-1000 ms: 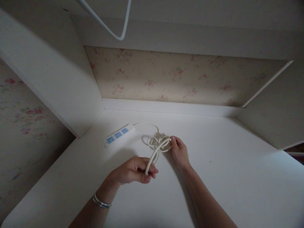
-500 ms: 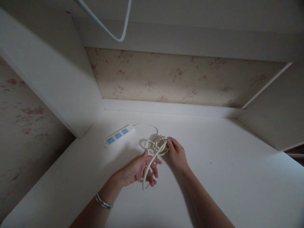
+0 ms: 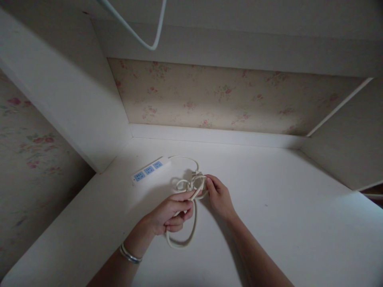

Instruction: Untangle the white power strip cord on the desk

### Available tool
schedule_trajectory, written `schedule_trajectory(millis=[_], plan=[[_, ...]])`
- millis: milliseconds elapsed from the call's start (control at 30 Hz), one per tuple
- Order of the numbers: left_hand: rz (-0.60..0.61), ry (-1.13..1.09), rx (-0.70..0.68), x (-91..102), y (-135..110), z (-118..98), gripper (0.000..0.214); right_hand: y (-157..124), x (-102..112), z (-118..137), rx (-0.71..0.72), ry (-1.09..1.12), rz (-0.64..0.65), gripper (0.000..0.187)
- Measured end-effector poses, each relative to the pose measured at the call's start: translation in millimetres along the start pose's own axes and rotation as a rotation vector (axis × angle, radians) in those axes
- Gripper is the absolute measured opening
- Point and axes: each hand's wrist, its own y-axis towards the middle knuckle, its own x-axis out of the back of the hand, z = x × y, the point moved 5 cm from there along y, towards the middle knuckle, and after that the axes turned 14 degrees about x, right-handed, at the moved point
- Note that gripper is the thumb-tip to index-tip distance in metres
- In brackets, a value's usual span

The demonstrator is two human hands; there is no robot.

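Observation:
A tangled white power cord [image 3: 194, 217] lies between my hands, looped over itself. My left hand [image 3: 176, 211] is closed around part of it, with one loop hanging below the fingers. Just right of the tangle, my right hand [image 3: 220, 195] pinches the cord between thumb and fingers. From the tangle the cord runs back to a white power strip [image 3: 149, 170] with blue socket faces, lying at a slant on the white desktop. The cord's plug seems to sit at the top of the tangle, too small to make out surely.
The white desktop [image 3: 287, 223] meets a low back ledge [image 3: 215, 134] below floral wallpaper [image 3: 209, 95]. White panels stand at left [image 3: 74, 87] and right [image 3: 347, 143]. Overhead, a pale bent cable [image 3: 154, 46] hangs down from a shelf [image 3: 239, 48].
My left hand has gone from spread fingers under the cord to closed around it. The loop below it hangs lower and wider. My right hand has shifted slightly left.

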Motion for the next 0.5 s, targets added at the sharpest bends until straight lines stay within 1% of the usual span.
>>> schedule_trajectory(millis=[100, 233, 367, 500], plan=[[0.024, 0.028, 0.065, -1.3, -3, 3, 0.042, -1, 3, -8, -0.053, -0.008, -0.077, 0.035], [0.028, 0.114, 0.131, 2.0, -3, 10, 0.047, -2, 4, -19, -0.175, 0.126, -0.149, 0.038], [0.010, 0.162, 0.109, 8.6, -3, 11, 0.049, -2, 7, -23, -0.262, 0.184, -0.172, 0.040], [0.028, 0.168, 0.087, 9.8, -4, 10, 0.046, -1, 6, -27, -0.342, 0.343, -0.159, 0.041]])
